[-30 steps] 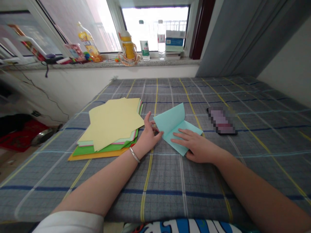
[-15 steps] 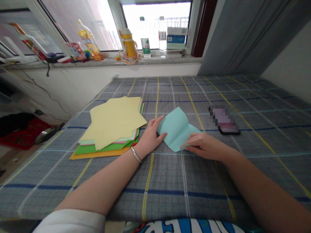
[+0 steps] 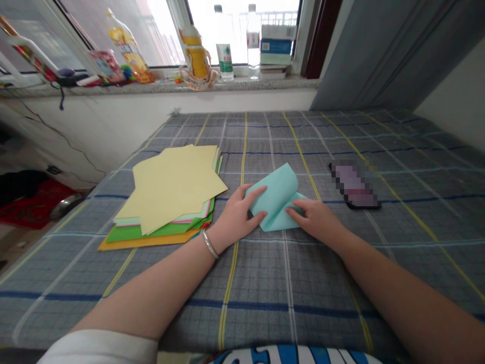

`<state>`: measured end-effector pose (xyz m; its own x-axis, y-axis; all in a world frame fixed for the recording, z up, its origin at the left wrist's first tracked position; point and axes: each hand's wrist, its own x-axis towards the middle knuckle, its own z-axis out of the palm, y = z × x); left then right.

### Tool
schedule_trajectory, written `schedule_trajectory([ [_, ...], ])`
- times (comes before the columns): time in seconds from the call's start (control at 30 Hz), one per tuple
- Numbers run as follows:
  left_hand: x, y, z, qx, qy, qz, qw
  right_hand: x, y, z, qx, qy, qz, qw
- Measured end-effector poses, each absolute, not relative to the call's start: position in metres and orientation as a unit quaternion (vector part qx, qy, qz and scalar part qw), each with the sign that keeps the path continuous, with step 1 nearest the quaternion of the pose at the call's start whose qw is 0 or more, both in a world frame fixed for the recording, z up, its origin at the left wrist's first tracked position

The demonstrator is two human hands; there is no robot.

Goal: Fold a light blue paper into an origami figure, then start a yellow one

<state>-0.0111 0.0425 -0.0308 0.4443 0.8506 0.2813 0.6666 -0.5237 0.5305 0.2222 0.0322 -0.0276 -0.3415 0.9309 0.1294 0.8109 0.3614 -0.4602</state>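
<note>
Cloth in grey plaid (image 3: pixel 326 313) spreads across most of the frame, with the work lying on it at the centre. Left of centre sits a fanned paper stack (image 3: pixel 178 189), pale yellow on top with green and orange sheets showing along its lower edge, just beside the person's left hand.

An aqua sheet (image 3: pixel 275 192) lies mid-frame between the two hands, and its crease is the relation that matters: it slants from the sheet's lower edge toward the upper right, with one panel on either side. The larger panel, on the left, stands raised and curves over toward the right one, which lies low and partly hidden.

The left hand (image 3: pixel 238 215) comes in from the lower left, thumb and forefinger spread apart against the raised panel; whether any fingers close beneath it cannot be told. From that hand, the sheet extends up and to the right. The right hand (image 3: pixel 320 217) has its fingertips on the right-hand panel, thumb and finger near each other, though whether they pinch the paper is unclear. Both hands' fingertips are near the crease.

Right of centre, apart from both hands, lies a phone (image 3: pixel 354 184).
</note>
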Motion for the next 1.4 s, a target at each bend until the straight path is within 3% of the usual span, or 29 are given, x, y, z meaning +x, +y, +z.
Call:
schedule_trajectory([
  [0.4,-0.010,0.040,-0.033,0.845,0.450,0.230,0.172,0.211,0.028,-0.028,-0.618,-0.782,0.020,0.082],
  [1.0,-0.010,0.041,-0.034,0.855,0.455,0.194,0.159,0.207,0.025,-0.028,-0.636,-0.770,-0.023,0.054],
  [1.4,-0.007,0.033,-0.034,0.846,0.490,0.184,0.106,0.211,0.025,-0.024,-0.652,-0.755,0.027,0.062],
])
